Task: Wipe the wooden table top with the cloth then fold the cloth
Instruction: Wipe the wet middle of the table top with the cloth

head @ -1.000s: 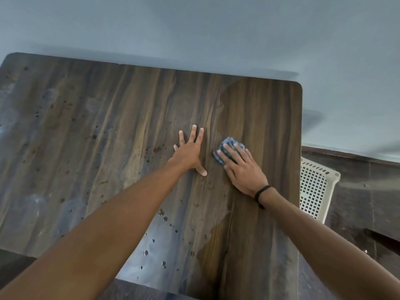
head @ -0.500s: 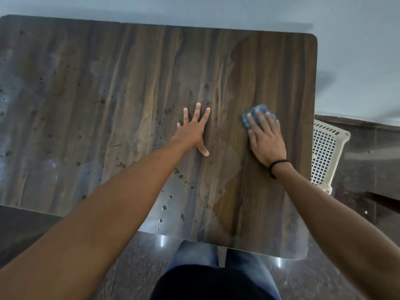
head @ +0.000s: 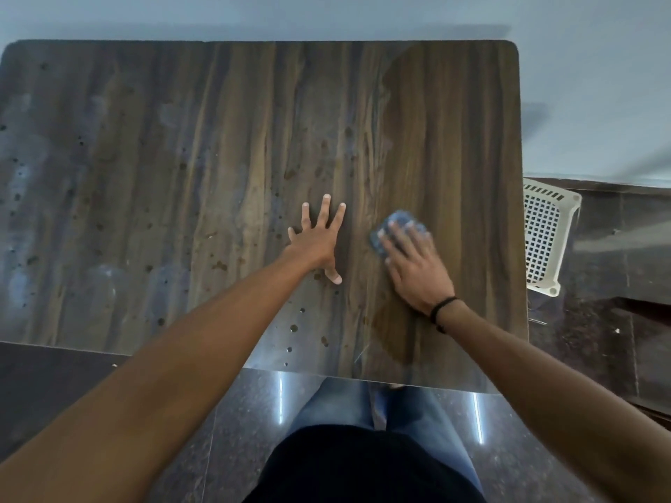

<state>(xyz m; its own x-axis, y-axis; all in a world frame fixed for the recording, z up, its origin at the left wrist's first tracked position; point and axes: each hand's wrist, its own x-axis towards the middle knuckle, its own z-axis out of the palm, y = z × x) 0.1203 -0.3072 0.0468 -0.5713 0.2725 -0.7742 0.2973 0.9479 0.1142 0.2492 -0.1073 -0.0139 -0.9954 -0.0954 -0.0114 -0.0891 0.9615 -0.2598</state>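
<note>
Head view, looking down. One wooden table (head: 145,139), its long axis left to right across the frame, the grain running from the near edge to the far edge. The far edge lies along a pale wall (head: 326,12).

One cloth (head: 399,217), blue, bunched into a small wad on the right half of the table top, well in from every edge. Most of it is covered. What shows is a band curving round the fingertips, from the near left to the far right. Its true long axis cannot be told.

Two hands, both bare, both on the table.
- Right hand (head: 414,270): palm down on the cloth, fingers straight and close together, pointing away and a little left, pressing the wad flat. Fingers blurred. One dark wristband (head: 441,308) on that wrist.
- Left hand (head: 316,245): flat on bare wood just left of the cloth, apart from it, fingers spread and pointing to the far edge, thumb stuck out to the near right.

Surface: the strip under and round the right hand is darker and even. The wood to the left carries grey smears and many dark spots (head: 218,265). Some round droplets (head: 293,327) sit near the front edge.

One white lattice basket (head: 544,234) stands on the dark floor (head: 599,357), just beside the table's right edge. Blue jeans (head: 326,404) show below the front edge.
</note>
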